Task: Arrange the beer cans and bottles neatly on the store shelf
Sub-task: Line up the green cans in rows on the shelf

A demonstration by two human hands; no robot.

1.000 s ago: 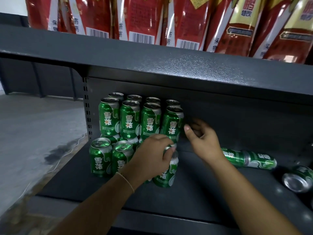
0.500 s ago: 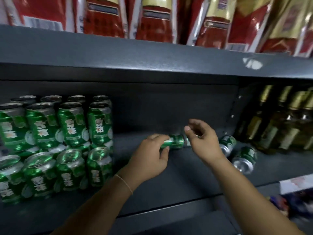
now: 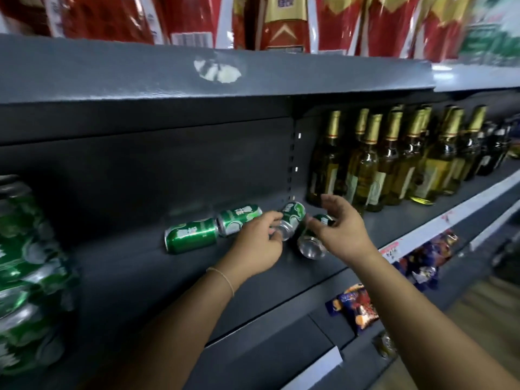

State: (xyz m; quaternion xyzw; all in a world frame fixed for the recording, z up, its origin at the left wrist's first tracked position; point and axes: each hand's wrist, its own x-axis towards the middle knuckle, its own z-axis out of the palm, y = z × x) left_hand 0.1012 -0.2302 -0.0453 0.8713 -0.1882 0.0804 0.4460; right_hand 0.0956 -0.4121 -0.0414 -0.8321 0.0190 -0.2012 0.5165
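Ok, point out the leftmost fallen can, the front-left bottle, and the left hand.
Leftmost fallen can [image 3: 192, 235], head view: middle of its green side.
Front-left bottle [image 3: 323, 170], head view: glass body below the shoulder.
Left hand [image 3: 257, 244], head view: back of the hand.

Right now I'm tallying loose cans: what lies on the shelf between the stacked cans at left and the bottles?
Head view: four green cans on their sides, both hands reaching at the right two.
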